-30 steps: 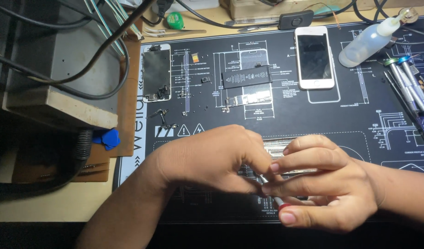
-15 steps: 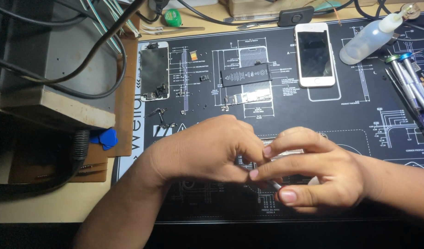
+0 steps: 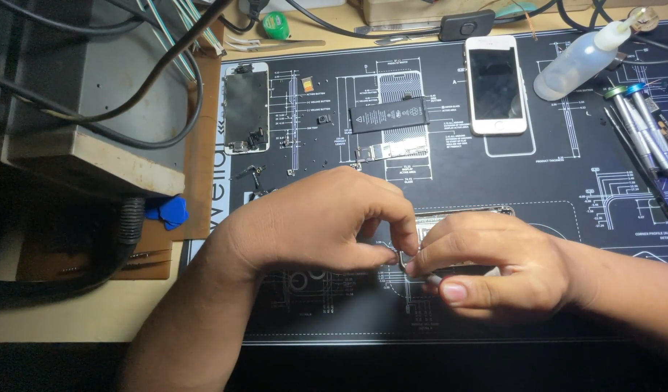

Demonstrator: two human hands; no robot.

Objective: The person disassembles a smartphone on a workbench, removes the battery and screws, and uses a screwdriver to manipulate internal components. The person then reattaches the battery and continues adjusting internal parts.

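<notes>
Teardown well along: battery (image 3: 389, 115), screen panel (image 3: 247, 109) and small parts lie out toward the mat's far edge, while left hand (image 3: 316, 221) and right hand (image 3: 493, 265) pinch narrowly at the phone chassis (image 3: 461, 218) near the table's front edge.

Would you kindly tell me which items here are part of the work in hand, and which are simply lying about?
In hand:
left hand
right hand
phone frame under both hands

Lying about:
white phone
battery
screen assembly
squeeze bottle
screwdrivers
blue picks
</notes>
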